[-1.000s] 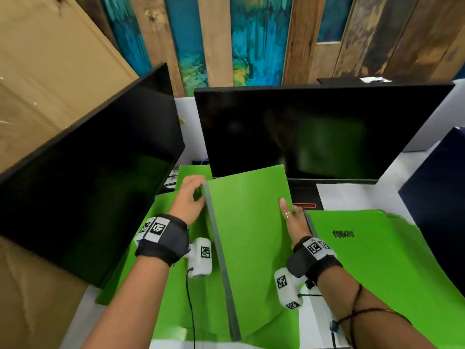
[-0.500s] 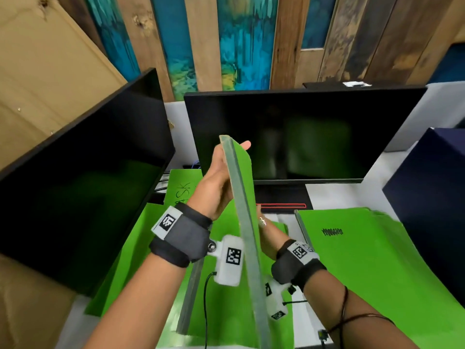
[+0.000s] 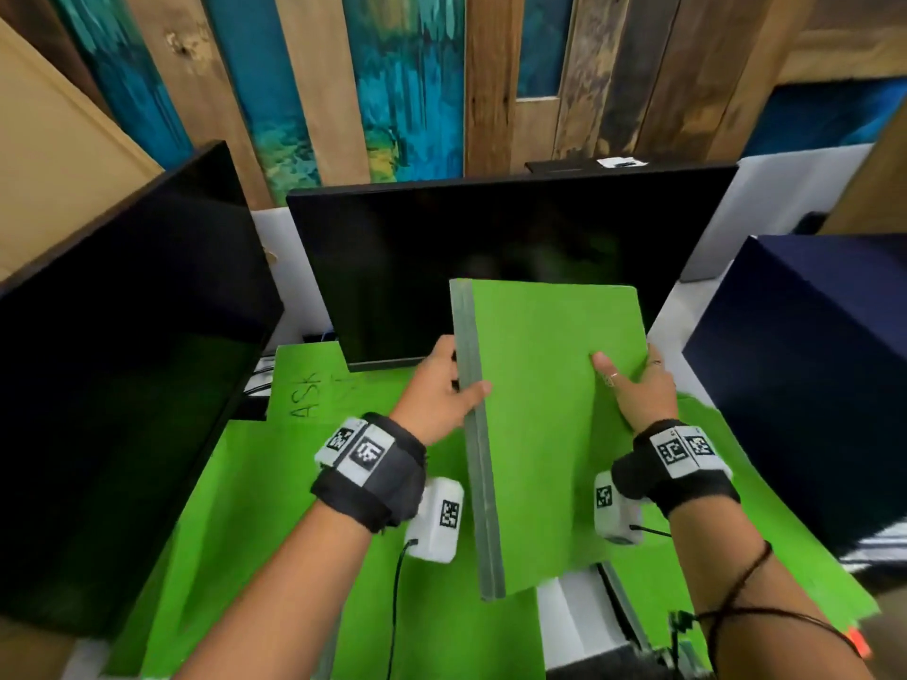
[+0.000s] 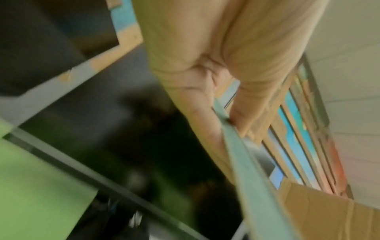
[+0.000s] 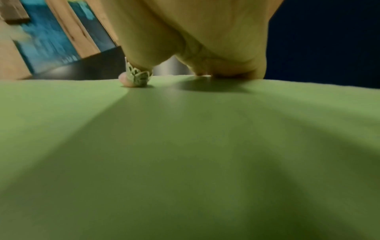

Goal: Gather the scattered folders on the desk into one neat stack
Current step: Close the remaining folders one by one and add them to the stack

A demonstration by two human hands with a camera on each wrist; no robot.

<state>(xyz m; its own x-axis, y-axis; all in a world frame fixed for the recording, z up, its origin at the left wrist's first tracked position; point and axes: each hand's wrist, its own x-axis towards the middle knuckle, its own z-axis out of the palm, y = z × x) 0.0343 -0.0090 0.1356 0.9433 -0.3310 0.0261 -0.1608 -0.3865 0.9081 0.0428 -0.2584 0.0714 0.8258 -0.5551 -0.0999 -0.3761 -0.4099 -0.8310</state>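
Note:
A green folder (image 3: pixel 540 434) with a grey spine (image 3: pixel 473 434) is held in the air in front of the centre monitor, cover up and tilted. My left hand (image 3: pixel 456 385) grips the spine, thumb on top and fingers underneath; the left wrist view shows that pinch (image 4: pixel 218 113) on the grey edge (image 4: pixel 252 170). My right hand (image 3: pixel 633 385) holds the folder's right edge, with one ringed finger lying on the cover (image 5: pixel 185 146). More green folders lie on the desk: one marked "ASK" (image 3: pixel 304 390), a large one at lower left (image 3: pixel 255 522), and a pile at right (image 3: pixel 785 547).
A black monitor (image 3: pixel 122 375) stands angled at left and another (image 3: pixel 491 247) straight ahead. A dark blue box (image 3: pixel 810 385) stands at right. A strip of white desk (image 3: pixel 559 615) shows between the folder piles. Cables hang from both wrist cameras.
The folder stood on edge half a second ago; now it lies cover-up and has swung right, over the right pile. Both hands stayed on it.

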